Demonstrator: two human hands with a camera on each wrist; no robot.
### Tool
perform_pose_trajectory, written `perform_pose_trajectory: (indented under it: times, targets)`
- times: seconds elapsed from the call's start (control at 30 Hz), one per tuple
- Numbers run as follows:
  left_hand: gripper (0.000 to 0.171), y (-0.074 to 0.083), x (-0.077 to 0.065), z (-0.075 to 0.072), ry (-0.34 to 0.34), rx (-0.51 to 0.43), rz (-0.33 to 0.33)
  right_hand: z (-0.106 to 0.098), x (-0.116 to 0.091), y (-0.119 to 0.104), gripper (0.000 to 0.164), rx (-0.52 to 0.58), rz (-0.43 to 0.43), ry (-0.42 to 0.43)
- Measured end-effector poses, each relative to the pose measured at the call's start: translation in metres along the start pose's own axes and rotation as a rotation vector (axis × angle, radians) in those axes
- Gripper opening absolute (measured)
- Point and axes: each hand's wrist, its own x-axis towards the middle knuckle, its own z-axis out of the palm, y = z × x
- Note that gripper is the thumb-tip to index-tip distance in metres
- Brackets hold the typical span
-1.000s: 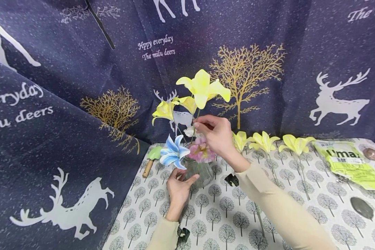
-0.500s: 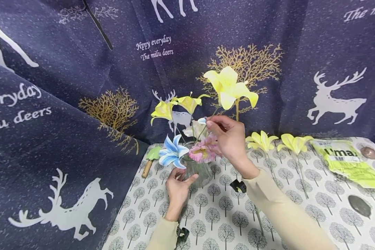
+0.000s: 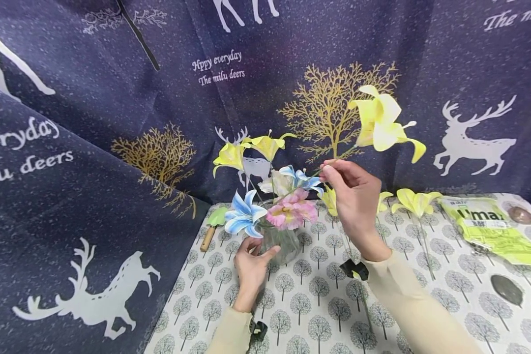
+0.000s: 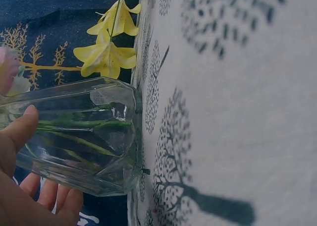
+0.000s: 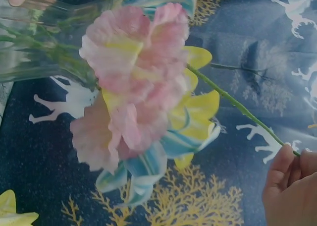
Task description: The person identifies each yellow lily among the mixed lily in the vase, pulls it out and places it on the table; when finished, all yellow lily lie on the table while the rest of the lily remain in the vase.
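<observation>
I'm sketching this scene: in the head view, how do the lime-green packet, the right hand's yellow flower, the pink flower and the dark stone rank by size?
1. Lime-green packet
2. Yellow flower in the right hand
3. Pink flower
4. Dark stone
Flowers are ranked by bloom only.

Yellow lily (image 3: 382, 124), white tree-print tablecloth (image 3: 309, 275)

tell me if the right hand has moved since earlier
Yes, the right hand moved rightward relative to the larger printed gold tree in the head view.
</observation>
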Motion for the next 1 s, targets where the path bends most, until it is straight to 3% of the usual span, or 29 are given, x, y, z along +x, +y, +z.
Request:
perform_pose_trajectory:
  times: [0.3, 0.53, 0.87, 1.0]
  targets:
    - [0.052, 0.0, -0.002, 0.0, -0.011, 0.019, -0.012, -0.022, 0.003, -0.018, 0.015, 0.169, -0.03, 0.125]
    - [0.051, 0.001, -0.001, -0.001, -0.009, 0.025, -0.011, -0.045, 0.006, -0.037, 0.01, 0.347, -0.097, 0.142]
    - [0.052, 0.001, -0.002, -0.003, -0.028, 0.029, -0.036, -0.083, 0.003, -0.061, 0.011, 0.391, -0.15, 0.187]
    - [0.05, 0.003, -0.002, -0.002, -0.026, 0.02, -0.027, -0.096, -0.001, -0.062, 0.012, 0.335, -0.124, 0.177]
